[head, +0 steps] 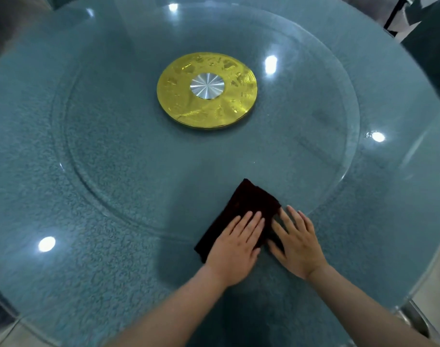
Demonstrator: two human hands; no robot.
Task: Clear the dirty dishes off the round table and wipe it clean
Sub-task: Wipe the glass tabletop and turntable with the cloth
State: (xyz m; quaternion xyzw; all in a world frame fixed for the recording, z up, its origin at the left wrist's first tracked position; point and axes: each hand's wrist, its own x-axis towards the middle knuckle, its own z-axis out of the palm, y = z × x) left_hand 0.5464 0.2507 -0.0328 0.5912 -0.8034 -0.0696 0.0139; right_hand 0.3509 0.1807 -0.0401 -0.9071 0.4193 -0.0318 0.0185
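Observation:
A round blue-green glass table fills the view, with a clear glass turntable on top of it. A dark folded cloth lies flat at the turntable's near edge. My left hand presses flat on the cloth's near end, fingers together. Beside it, my right hand lies flat with fingers spread, its thumb side over the cloth's right edge. No dishes are in view.
A gold disc with a silver hub sits at the turntable's centre. Ceiling lights reflect in the glass. Dark chair shapes stand beyond the far right rim, and a metal table leg shows at the near right.

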